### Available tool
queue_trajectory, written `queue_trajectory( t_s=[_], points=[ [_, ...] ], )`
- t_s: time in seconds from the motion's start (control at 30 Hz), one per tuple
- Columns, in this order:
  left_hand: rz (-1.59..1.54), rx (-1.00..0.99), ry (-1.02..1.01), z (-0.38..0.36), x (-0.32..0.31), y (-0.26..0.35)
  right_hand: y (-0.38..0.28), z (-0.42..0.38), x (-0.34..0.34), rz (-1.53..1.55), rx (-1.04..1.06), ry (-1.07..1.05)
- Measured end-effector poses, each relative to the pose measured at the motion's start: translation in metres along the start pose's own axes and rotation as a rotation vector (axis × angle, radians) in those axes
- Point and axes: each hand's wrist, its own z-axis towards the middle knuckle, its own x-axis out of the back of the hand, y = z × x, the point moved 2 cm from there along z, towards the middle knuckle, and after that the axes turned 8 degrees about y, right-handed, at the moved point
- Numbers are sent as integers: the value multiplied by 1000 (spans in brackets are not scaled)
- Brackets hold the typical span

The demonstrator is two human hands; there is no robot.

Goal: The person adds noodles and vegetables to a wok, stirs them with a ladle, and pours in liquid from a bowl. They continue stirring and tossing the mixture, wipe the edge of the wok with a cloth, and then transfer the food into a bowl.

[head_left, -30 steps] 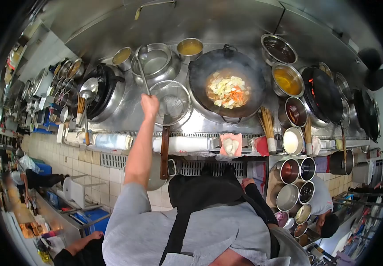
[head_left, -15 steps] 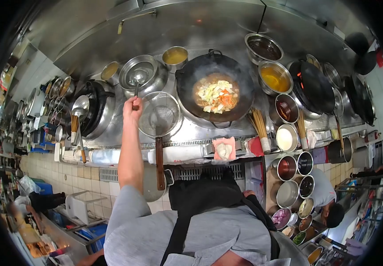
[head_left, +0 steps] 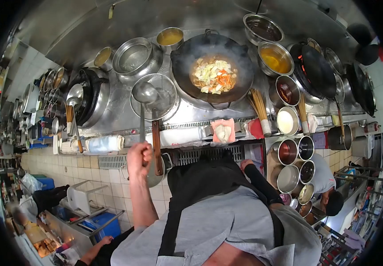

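Observation:
My left hand (head_left: pixel 139 160) is closed around the handle of a metal ladle (head_left: pixel 145 92), in front of the stove edge. The ladle's bowl hangs over a round wire-mesh strainer (head_left: pixel 168 98), whose wooden handle (head_left: pixel 157 148) lies just right of my hand. My right hand (head_left: pixel 246 163) is low beside my black apron, near the counter front; its fingers are too small to make out. A black wok (head_left: pixel 183 66) holds steaming chopped cabbage and carrot (head_left: pixel 214 76). Behind the strainer stands a steel pot (head_left: pixel 135 56) of clear liquid.
A bamboo brush (head_left: pixel 259 111) leans right of the wok. Steel containers of yellow liquid (head_left: pixel 274 61), dark red sauce (head_left: pixel 287 91) and white contents (head_left: pixel 287 122) line the right side. Another wok (head_left: pixel 317 73) sits beyond. A co-worker (head_left: pixel 324 181) bends at the right.
My left hand has pulled back toward my body, bringing the ladle out of the steel pot and over the strainer. My right hand stays low; the camera view has shifted.

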Motion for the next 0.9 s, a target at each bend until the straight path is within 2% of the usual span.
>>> queue_trajectory(
  t_s=[0.1, 0.17, 0.2, 0.3, 0.33, 0.37, 0.43, 0.47, 0.57, 0.6, 0.67, 0.7, 0.73, 0.8, 0.87, 0.9],
  points=[
    [142, -77, 68, -26, -7, -25, -51, -21, 27, 369, -288, -88],
    [240, -157, 129, -29, -7, -36, -77, -35, 37, 475, -383, -104],
    [464, -214, 172, -24, -3, -39, -69, -30, 31, 444, -351, -83],
    [1078, -813, 378, 9, 6, -71, -49, -15, 16, 339, -271, -68],
    [1065, -743, 384, 2, -10, -72, -54, -18, 19, 300, -258, -97],
    [1175, -797, 359, 11, -11, -82, -59, -20, 21, 263, -245, -125],
    [1153, -915, 299, 23, -15, -104, -58, -24, 21, 325, -277, -89],
    [1224, -810, 275, 29, -14, -115, -56, -26, 22, 356, -295, -70],
    [1346, -903, 264, 52, 5, -165, -69, -42, 34, 474, -346, -85],
    [1363, -695, 229, 54, 10, -176, -63, -41, 31, 499, -330, -78],
    [1393, -637, 206, 60, 24, -197, -16, -18, -1, 385, -74, -51],
    [1407, -612, 190, 68, 31, -211, 1, -7, -11, 129, 189, -24],
    [1409, -694, 229, 84, 45, -226, 10, -5, -17, -80, 411, 27],
    [1364, -586, 183, 94, 49, -227, -33, -30, 13, -468, 392, 4],
    [1330, -549, 161, 111, 61, -235, 2, -8, -14, -144, 127, 50],
    [1311, -535, 147, 108, 59, -234, 3, -5, -17, -154, 157, 49]
  ],
)
